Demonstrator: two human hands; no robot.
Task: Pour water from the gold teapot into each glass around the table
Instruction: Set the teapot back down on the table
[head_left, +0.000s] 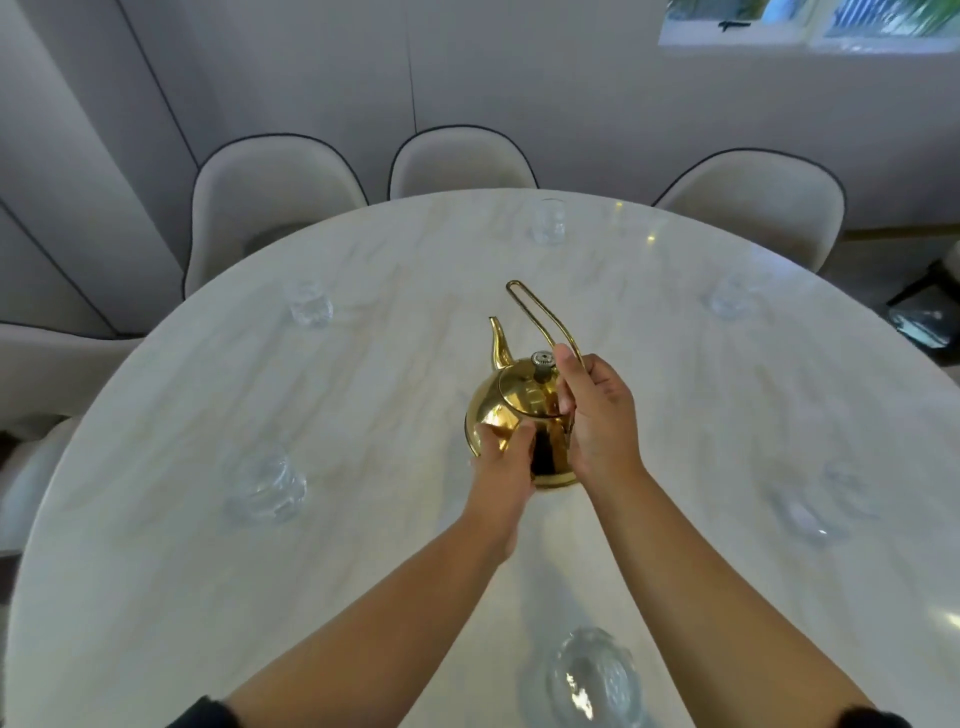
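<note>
Between your two hands, out near the middle of the surface (156, 415), sits the gold teapot (511, 415), upright, spout aimed away from you. Your left hand (501, 462) is cupped against its near-left flank, fingers pressed to the metal. Your right hand (597, 415) is closed round the lower end of the tall wire handle (540, 322), thumb up along the wire just beside the lid knob (543, 364).

That body looks like polished metal: stiff and slick, so a palm on the belly will likely slide. You'd do better carrying it by the wire loop, higher up, and keeping the left hand only as a steadying touch. If it's full, expect real weight hanging below that thin handle, and a swing when you tip. The lid seems merely seated, so mind it on a steep pour.

No brand, label or writing is readable on the pot.

Ranging outward, the glasses ring you: one close under your right forearm (592, 675), one off your left hand (267, 488), one further beyond it (310, 305), one straight past the spout (548, 222), and two blurred ones out to the right (730, 301) (810, 514). They are clear and fragile, so pour gently. Pale chairs (460, 161) stand around the far edge.
</note>
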